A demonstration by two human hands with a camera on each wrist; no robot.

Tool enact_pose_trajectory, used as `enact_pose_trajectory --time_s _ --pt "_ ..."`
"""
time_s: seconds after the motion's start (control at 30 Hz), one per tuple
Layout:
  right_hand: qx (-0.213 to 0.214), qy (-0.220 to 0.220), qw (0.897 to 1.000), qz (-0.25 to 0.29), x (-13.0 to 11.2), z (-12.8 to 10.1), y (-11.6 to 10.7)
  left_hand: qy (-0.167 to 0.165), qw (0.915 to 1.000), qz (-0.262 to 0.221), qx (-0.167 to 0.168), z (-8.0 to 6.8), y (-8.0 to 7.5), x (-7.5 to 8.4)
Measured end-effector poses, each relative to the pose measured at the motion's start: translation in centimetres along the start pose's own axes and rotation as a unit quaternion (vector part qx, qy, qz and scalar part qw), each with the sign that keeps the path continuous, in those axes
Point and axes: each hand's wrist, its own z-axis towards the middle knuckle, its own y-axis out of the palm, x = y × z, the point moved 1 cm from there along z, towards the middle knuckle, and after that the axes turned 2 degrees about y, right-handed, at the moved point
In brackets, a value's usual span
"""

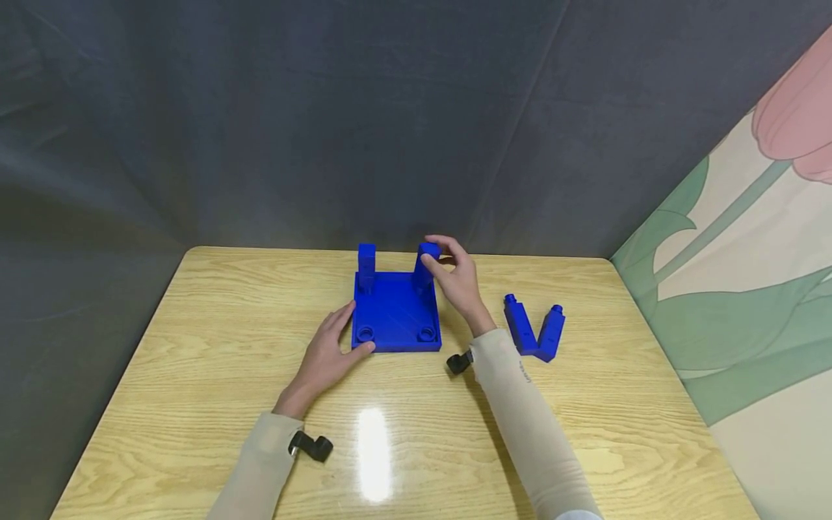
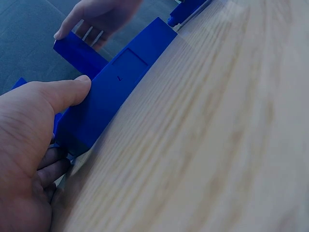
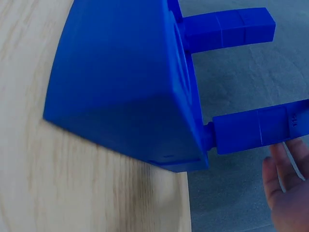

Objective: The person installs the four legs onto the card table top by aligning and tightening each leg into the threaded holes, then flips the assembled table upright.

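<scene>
A blue square base (image 1: 395,310) with a raised rim lies on the table, round threaded sockets showing at its two near corners. My left hand (image 1: 325,354) grips its near left corner, thumb on the front side and fingers along the left side. One blue leg (image 1: 367,261) stands upright at the far left corner. At the far right corner my right hand (image 1: 460,282) pinches the top of a second blue leg (image 1: 424,269) between thumb and fingers. In the right wrist view that leg (image 3: 251,128) shows a narrow neck between its body and the base.
Two loose blue legs, a left one (image 1: 520,325) and a right one (image 1: 551,334), lie in a V to the right, threaded ends pointing away. A dark curtain (image 1: 364,130) hangs behind the wooden table (image 1: 247,318). A flower-patterned cloth (image 1: 734,289) is at the right.
</scene>
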Motion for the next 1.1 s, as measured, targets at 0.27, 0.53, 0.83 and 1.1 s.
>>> enact_pose_trajectory --time_s 0.27,0.53,0.83,1.1 --pt "0.042 -0.029 0.998 -0.044 0.5 0.2 0.2 -0.001 1.0000 0.004 0.001 0.0 0.0 -0.1" --pt "0.043 -0.018 0.997 -0.061 0.0 0.0 0.1 -0.001 1.0000 0.002 0.000 0.0 0.0 0.0" --pt "0.029 -0.005 0.999 0.015 -0.4 -0.4 -0.5 -0.002 1.0000 -0.001 -0.002 -0.1 0.0 0.1" --pt "0.033 -0.010 0.999 0.029 -3.1 -1.0 -0.7 0.000 1.0000 -0.002 0.001 0.0 0.1 -0.1"
